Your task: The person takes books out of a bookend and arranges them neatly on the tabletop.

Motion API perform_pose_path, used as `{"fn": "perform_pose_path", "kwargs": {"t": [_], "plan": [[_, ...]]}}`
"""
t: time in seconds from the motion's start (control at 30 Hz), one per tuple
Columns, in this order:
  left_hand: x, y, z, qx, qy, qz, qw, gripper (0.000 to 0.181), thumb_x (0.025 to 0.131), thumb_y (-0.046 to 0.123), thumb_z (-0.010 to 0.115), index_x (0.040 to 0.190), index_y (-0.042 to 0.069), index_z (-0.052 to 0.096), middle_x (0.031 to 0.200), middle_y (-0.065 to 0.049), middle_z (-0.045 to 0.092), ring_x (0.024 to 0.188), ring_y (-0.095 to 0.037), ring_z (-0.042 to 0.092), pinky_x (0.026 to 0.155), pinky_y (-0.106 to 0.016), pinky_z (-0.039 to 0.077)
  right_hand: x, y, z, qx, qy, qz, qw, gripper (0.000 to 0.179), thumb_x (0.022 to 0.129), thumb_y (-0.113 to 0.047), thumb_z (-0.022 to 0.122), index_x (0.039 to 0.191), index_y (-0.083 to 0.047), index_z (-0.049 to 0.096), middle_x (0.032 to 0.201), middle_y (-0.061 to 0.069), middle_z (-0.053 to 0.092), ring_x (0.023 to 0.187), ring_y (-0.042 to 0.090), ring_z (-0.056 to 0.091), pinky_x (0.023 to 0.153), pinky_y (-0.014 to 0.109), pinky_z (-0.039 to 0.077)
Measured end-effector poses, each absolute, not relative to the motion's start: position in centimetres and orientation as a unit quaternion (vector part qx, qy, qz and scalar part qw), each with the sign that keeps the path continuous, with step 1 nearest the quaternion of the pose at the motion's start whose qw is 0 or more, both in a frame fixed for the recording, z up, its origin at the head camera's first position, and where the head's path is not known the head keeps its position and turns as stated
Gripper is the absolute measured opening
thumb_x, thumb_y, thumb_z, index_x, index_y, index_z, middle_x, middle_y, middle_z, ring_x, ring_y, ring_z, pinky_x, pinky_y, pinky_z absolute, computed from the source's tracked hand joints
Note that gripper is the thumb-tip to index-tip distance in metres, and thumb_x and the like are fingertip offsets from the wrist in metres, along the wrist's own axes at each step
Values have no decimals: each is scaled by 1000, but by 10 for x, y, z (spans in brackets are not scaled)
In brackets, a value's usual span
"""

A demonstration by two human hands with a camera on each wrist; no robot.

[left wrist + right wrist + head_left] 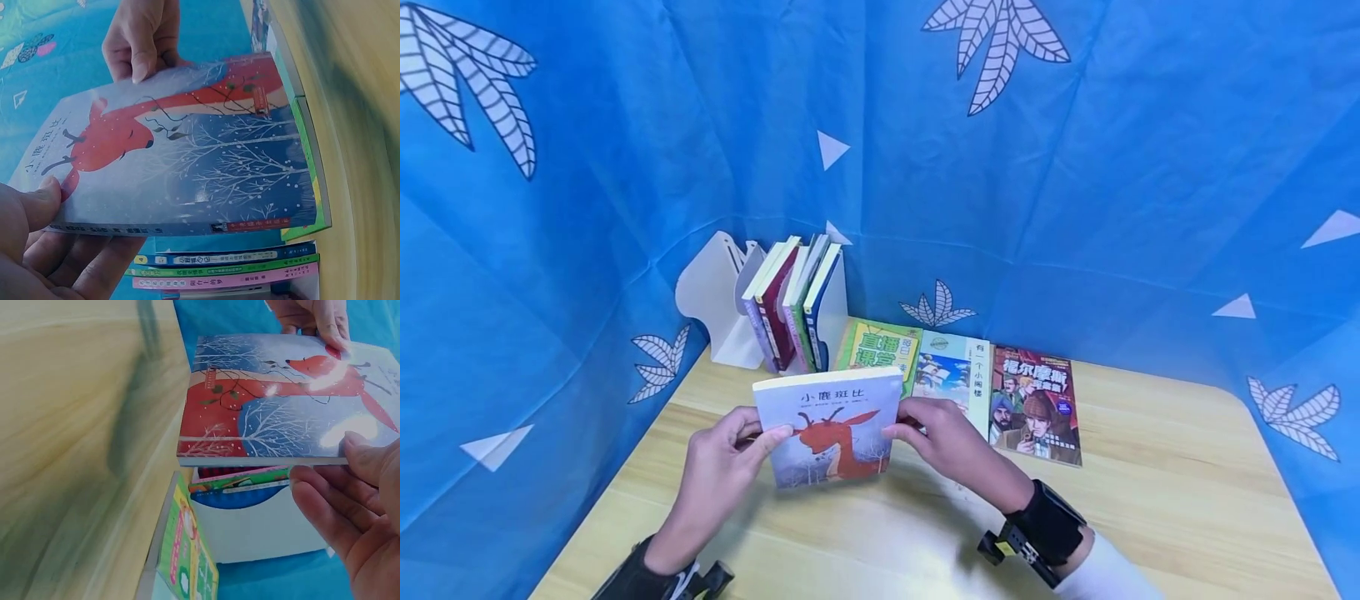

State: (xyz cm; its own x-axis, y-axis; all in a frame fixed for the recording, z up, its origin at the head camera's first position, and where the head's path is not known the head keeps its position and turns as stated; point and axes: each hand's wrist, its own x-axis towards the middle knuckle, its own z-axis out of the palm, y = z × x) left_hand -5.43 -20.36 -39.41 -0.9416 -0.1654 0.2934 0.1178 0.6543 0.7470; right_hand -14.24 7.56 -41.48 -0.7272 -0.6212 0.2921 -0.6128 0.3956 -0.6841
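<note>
A paperback book (831, 433) with a red deer on a pale blue-grey cover is held up above the table, its front facing me. My left hand (718, 467) pinches its left edge, thumb on the cover and fingers behind. On the opposite edge my right hand (955, 442) pinches it the same way. The left wrist view shows the deer book (181, 144) close up, with its spine toward the left hand (56, 250). In the right wrist view, the right hand's thumb (362, 456) lies on the cover near the page edge.
Behind the left hand, a white book rack (718, 300) holds several upright books (793, 304). Along the back of the wooden table (1180, 467) lie a green-yellow book (880, 346), a pale blue book (951, 379) and a dark red book (1037, 404). A blue curtain (1000, 183) hangs behind.
</note>
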Motion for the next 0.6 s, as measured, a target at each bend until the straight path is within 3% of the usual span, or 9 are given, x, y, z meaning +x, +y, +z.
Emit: {"fn": "perform_pose_path", "kwargs": {"t": [0.1, 0.2, 0.33, 0.47, 0.6], "plan": [[-58, -206, -394, 34, -890, -427, 155, 22, 90, 19, 82, 105, 5, 75, 98, -13, 82, 91, -25, 80, 68, -12, 56, -141, 76, -415, -371, 835, -406, 4, 16, 98, -22, 70, 88, -11, 69, 75, -2, 65, 64, -2, 44, 56, 16, 41], [-64, -210, -394, 59, -886, -440, 138, 26, 89, 26, 83, 104, 7, 76, 98, -12, 82, 88, -13, 79, 68, -12, 55, -139, 76, -416, -369, 836, -407, 12, 19, 98, -22, 70, 83, -11, 67, 70, -3, 62, 61, -4, 41, 55, 15, 39], [-75, -216, -399, 80, -878, -456, 124, 29, 88, 34, 84, 101, 9, 78, 94, -10, 82, 77, 0, 72, 66, -17, 56, -136, 74, -418, -354, 837, -414, 52, 23, 98, -22, 71, 79, -12, 66, 68, -3, 66, 59, -2, 51, 56, 15, 45], [-87, -221, -408, 82, -875, -466, 106, 30, 88, 38, 84, 97, 10, 80, 89, -8, 80, 70, -6, 68, 63, -20, 57, -133, 72, -424, -312, 835, -433, 135, 23, 99, -23, 71, 79, -12, 67, 71, -1, 72, 63, 11, 69, 56, 18, 52], [-95, -222, -420, 84, -881, -461, 71, 29, 89, 36, 82, 92, 8, 79, 81, -6, 76, 67, -12, 62, 59, -21, 52, -130, 72, -436, -277, 823, -451, 204, 22, 99, -21, 70, 81, -9, 68, 72, 2, 74, 66, 22, 74, 57, 28, 59]]}}
